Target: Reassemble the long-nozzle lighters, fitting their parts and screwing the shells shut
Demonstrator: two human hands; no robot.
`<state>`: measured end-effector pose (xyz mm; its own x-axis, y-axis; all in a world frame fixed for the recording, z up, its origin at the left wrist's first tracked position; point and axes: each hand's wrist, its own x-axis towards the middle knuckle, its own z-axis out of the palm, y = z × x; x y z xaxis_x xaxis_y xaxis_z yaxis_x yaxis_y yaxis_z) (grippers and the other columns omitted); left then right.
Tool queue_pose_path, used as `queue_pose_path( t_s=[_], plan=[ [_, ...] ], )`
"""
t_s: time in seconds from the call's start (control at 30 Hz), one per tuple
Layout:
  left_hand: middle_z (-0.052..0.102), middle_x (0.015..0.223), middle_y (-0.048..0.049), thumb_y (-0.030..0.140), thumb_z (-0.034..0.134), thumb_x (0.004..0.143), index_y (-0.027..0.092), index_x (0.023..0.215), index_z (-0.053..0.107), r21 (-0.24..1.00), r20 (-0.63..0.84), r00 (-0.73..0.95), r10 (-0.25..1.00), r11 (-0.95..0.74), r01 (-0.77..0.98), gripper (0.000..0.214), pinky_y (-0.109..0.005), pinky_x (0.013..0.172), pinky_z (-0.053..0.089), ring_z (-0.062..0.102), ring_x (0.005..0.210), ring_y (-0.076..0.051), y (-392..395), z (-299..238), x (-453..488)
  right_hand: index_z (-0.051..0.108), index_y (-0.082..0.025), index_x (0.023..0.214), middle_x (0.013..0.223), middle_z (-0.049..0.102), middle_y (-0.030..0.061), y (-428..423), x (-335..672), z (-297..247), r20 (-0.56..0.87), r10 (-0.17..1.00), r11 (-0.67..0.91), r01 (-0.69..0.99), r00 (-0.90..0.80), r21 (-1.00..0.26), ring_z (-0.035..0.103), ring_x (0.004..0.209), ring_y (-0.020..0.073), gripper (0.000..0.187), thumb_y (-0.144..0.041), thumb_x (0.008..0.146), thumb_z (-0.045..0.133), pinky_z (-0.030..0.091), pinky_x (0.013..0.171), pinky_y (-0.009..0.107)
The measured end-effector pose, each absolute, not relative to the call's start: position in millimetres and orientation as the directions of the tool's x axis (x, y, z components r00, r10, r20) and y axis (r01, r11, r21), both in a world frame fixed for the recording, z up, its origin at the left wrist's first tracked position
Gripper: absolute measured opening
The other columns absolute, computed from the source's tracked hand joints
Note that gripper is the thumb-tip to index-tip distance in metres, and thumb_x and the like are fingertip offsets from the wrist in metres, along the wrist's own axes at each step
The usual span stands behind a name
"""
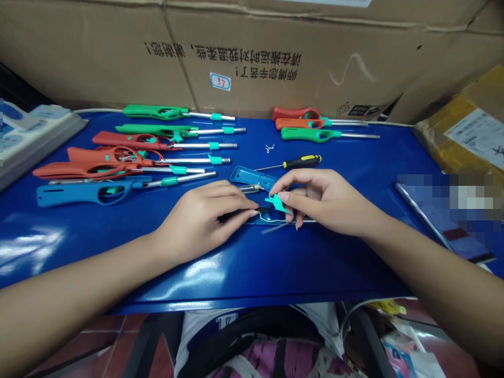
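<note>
My left hand (205, 218) rests on the blue table (244, 262), fingers pinched on a thin dark tool whose tip reaches toward a small teal plastic part (277, 203). My right hand (326, 202) pinches that teal part between thumb and fingers, above an opened blue lighter shell (252, 177) with a metal tube beside it. Both hands meet at the table's middle.
Several long lighters in green, red and blue (129, 157) lie in rows at the left; three more (311, 126) lie at the back right. A yellow-and-black screwdriver (301, 161) lies behind my hands. Cardboard boxes (275, 52) wall the back. A white tray (35, 134) sits far left.
</note>
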<state>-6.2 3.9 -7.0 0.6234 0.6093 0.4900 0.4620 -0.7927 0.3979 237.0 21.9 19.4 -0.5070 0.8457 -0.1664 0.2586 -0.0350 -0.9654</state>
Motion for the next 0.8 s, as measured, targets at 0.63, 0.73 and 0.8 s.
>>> queue_pose_path(
  t_s=[0.63,0.73,0.8],
  plan=[
    [0.075,0.096,-0.0052,0.018,0.067,0.096,0.015,0.102,0.077,0.383,0.474,0.624,0.621,-0.784,0.488,0.012,-0.026,0.081,0.056,0.07,0.089,-0.016,3.2,-9.2,-7.3,0.07,-0.017,0.094,0.064,0.061,-0.003,25.0,240.6,22.0,-0.258,0.827,-0.053,0.388,-0.499,-0.92,0.057,0.051,0.0088,0.011,-0.026,0.088,0.068,0.052,0.046,0.02],
    [0.075,0.096,-0.0055,0.017,0.067,0.096,0.015,0.101,0.077,0.39,0.473,0.623,0.622,-0.783,0.485,0.012,-0.027,0.082,0.056,0.069,0.089,-0.016,3.3,-9.4,-7.3,0.07,-0.016,0.095,0.062,0.058,-0.0044,26.1,241.2,22.5,-0.274,0.821,-0.051,0.414,-0.501,-0.909,0.054,0.05,0.0086,0.012,-0.026,0.088,0.068,0.048,0.042,0.02],
    [0.075,0.096,-0.0055,0.018,0.067,0.096,0.015,0.101,0.077,0.39,0.476,0.623,0.62,-0.784,0.482,0.012,-0.027,0.081,0.056,0.069,0.089,-0.016,3.3,-9.3,-7.0,0.07,-0.016,0.096,0.058,0.053,-0.0063,25.8,240.7,21.0,-0.261,0.82,-0.014,0.438,-0.51,-0.899,0.049,0.047,0.0072,0.012,-0.025,0.089,0.067,0.041,0.04,0.019]
  ],
)
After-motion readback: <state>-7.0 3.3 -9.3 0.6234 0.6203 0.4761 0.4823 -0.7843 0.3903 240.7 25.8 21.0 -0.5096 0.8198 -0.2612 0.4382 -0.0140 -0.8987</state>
